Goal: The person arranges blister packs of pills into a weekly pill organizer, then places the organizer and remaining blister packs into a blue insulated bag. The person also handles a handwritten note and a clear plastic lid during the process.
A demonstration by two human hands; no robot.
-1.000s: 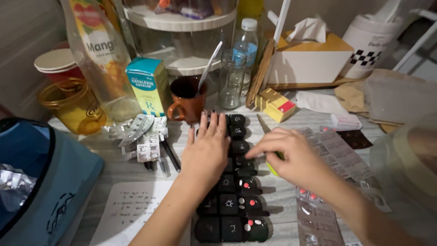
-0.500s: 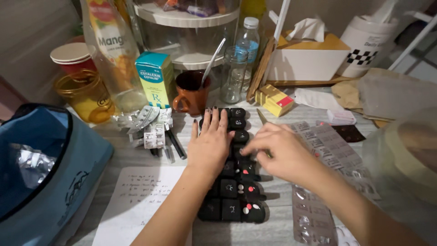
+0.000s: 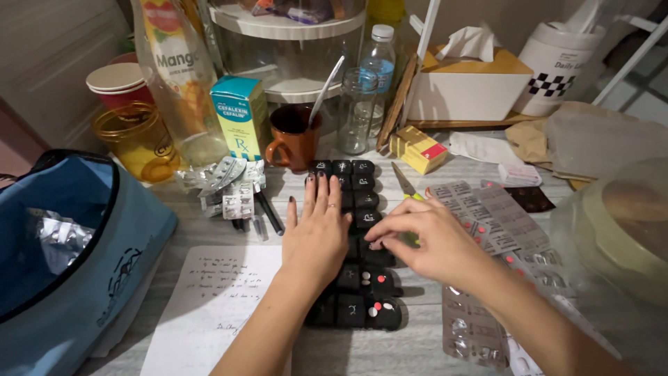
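My left hand [image 3: 316, 233] lies flat, fingers spread, on the left columns of the black pill organiser [image 3: 355, 244], holding nothing; my right hand [image 3: 428, 240] sits just right of it, fingertips pinched together over a middle compartment on the organiser's right column, and whether anything is between them I cannot tell; the organiser lies under and between both hands, its near end by my left wrist; its long axis runs from near to far, the far end pointing toward the brown mug [image 3: 296, 139]; a few near compartments stand open with red and white pills inside; the desk [image 3: 417, 341] is pale with a wood grain; blister packs [image 3: 480, 327] lie on the right under my right forearm, more foil strips [image 3: 229, 188] on the left; a handwritten sheet [image 3: 209, 306] lies near left beside a blue bag [image 3: 62, 264]; scissors [image 3: 403, 184] lie just far of my right hand; a teal medicine box [image 3: 240, 125], a tissue box [image 3: 470, 87] and a small yellow box [image 3: 417, 150] stand at the cluttered far side.
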